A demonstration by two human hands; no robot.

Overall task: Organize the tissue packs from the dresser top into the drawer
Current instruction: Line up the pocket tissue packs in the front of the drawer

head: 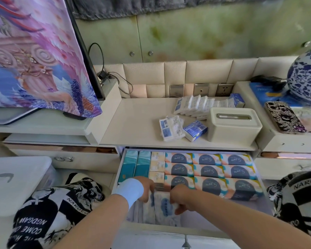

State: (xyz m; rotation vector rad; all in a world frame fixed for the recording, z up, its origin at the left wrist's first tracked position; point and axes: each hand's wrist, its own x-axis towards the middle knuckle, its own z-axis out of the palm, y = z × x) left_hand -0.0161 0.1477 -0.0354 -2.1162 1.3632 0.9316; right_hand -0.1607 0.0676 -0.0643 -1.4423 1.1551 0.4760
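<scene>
The drawer stands pulled out below the dresser top. Rows of orange-and-navy tissue boxes fill its back, with teal boxes at the left. Both hands reach into the drawer's front. My left hand, with a white wristband, and my right hand grip the same white-and-blue tissue pack among other soft packs. On the dresser top lie a white-and-blue pack, a small blue pack and a row of several packs further back.
A cream tissue box holder sits right of the loose packs. A patterned phone and a blue-and-white vase stand at the right. A cloth-covered television is at the left, a white plastic bin lower left.
</scene>
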